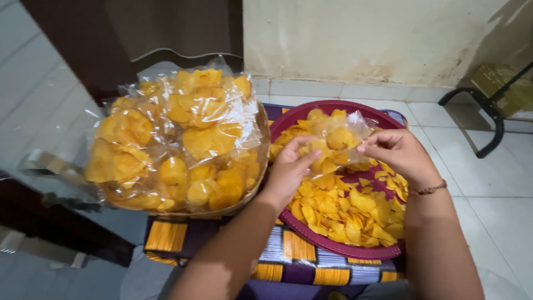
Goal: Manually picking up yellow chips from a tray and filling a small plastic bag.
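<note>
My left hand (288,169) and my right hand (397,151) both grip a small clear plastic bag (336,136) partly filled with yellow chips. I hold it just above a round maroon tray (333,244) heaped with loose yellow chips (350,208). The left hand pinches the bag's lower left side, the right hand pinches its right edge. The tray rests on a patterned purple and orange cloth (288,247) over my lap.
To the left stands a basket piled with several sealed clear bags of chips (177,139). A dark table edge (50,222) lies at lower left. A black metal chair leg (488,122) and a cardboard box (499,83) are at the right on the white tiled floor.
</note>
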